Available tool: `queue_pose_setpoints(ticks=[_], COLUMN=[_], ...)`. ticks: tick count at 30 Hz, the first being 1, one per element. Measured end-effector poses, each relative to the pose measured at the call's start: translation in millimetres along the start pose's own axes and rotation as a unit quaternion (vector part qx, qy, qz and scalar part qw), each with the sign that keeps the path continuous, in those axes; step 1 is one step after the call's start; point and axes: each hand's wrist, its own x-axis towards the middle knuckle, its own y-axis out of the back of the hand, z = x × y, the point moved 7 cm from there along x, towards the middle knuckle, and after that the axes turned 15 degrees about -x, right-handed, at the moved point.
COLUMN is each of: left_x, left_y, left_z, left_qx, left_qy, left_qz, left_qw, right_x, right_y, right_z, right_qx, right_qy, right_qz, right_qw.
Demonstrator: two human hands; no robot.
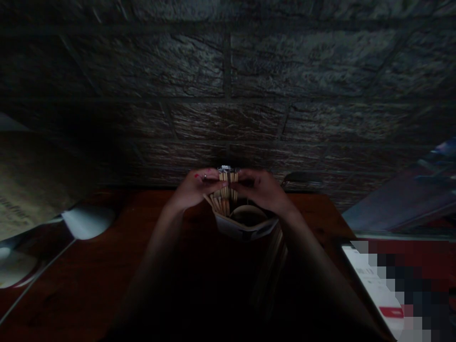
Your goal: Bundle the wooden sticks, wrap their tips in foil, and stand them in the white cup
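Observation:
In dim light, a bundle of thin wooden sticks (228,187) stands upright at the middle of the head view. My left hand (200,186) is closed on it from the left, thumb across the front. From the other side my right hand (261,187) grips the same bundle. Something shiny and silvery (225,167) shows at its top, too small to name. Below the hands is a pale open container (245,230). More wooden sticks (219,204) lean in its left part, beside a curved rim inside. The lower ends of the held sticks reach down into it.
The brown wooden table (131,237) meets a dark brick wall (199,66) just behind the hands. At left are a brown paper bag (32,185) and a white cone-shaped object (89,221). A lit screen (374,280) is at lower right, partly pixelated.

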Motion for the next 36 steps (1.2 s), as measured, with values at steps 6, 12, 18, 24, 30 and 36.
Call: queue_pose_setpoints(ticks=[6, 12, 18, 24, 30, 36], left_x=[-1, -1, -3, -6, -7, -8], left_y=[-1.7, -0.9, -3.6, -3.1, -0.2, 0.7], left_z=[2, 4, 5, 10, 7, 5], left_qx=[-0.013, 0.008, 0.002, -0.003, -0.029, -0.036], left_qy=[-0.004, -0.008, -0.003, 0.012, 0.034, 0.044], left_qz=[-0.002, 0.002, -0.005, -0.017, -0.021, -0.029], left_qw=[1.000, 1.000, 1.000, 1.000, 0.999, 0.998], right_x=[-1, -5, -3, -1, -2, -3], right_y=[2, 5, 3, 0, -3, -4], right_z=[-3, -3, -6, -1, 1, 8], right_qx=[-0.008, 0.032, 0.018, -0.022, 0.004, 0.018], right_qy=[0.002, 0.010, -0.001, -0.031, -0.025, -0.039], right_qz=[-0.018, -0.071, -0.038, -0.003, -0.025, -0.019], right_qw=[1.000, 0.997, 0.999, 0.999, 0.999, 0.999])
